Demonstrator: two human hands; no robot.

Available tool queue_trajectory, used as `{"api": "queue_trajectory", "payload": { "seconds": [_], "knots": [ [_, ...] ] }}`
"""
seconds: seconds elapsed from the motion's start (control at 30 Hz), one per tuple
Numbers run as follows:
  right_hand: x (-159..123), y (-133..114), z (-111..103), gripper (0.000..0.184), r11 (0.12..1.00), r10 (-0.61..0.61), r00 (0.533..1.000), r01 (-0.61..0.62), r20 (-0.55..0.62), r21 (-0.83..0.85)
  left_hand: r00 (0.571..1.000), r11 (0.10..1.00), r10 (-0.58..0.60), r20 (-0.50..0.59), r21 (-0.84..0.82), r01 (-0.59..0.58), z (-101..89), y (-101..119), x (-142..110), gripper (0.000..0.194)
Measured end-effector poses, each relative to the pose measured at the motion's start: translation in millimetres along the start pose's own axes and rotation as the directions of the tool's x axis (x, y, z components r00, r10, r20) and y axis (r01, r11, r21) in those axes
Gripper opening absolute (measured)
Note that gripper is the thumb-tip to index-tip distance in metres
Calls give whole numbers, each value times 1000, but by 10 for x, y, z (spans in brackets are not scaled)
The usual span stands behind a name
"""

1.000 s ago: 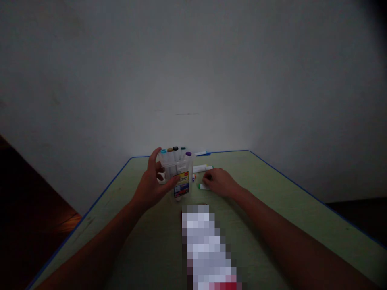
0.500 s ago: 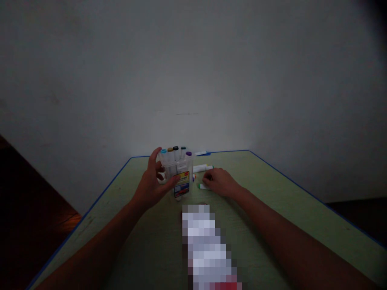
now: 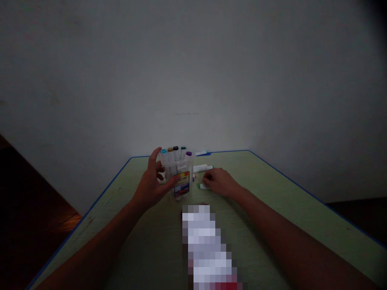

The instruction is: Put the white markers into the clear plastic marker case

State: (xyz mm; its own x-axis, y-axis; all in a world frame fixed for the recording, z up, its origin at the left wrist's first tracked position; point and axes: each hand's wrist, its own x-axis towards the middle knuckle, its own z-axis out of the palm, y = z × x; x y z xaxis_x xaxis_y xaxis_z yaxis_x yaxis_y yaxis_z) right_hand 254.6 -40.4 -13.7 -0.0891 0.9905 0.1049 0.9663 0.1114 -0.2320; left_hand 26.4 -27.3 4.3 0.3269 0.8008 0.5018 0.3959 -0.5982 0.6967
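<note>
My left hand is wrapped round a clear plastic marker case, its thumb across the printed label. Several white markers stand upright in the case, among them one with a light blue cap, one with a black cap and one with a purple cap. To the right, my right hand has its fingers closed on a white marker with a green end, low over the table. Its fingertips partly hide that marker.
More white markers lie behind, between the case and my right hand, and another marker lies at the table's far edge by the wall. A blurred-out pale object rests at the front. Blue edging borders the green table.
</note>
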Motion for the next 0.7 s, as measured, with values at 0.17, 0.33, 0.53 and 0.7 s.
{"api": "queue_trajectory", "payload": {
  "seconds": [0.17,0.33,0.53,0.7],
  "knots": [
    [-4,2,1,24,1000,-11,1000,12,-18,9,1000,1000,8,-1,-12,-8,0,4,-2,89],
    [8,7,10,25,1000,-9,1000,9,-7,-4,1000,1000,6,5,-15,-6,6,4,2,89],
    [4,10,14,24,1000,-1,1000,1,-14,15,1000,1000,2,9,-2,-2,0,-5,6,89],
    [7,15,20,25,1000,-20,1000,20,-19,6,1000,1000,7,-1,6,-7,6,-5,4,89]
  ]
}}
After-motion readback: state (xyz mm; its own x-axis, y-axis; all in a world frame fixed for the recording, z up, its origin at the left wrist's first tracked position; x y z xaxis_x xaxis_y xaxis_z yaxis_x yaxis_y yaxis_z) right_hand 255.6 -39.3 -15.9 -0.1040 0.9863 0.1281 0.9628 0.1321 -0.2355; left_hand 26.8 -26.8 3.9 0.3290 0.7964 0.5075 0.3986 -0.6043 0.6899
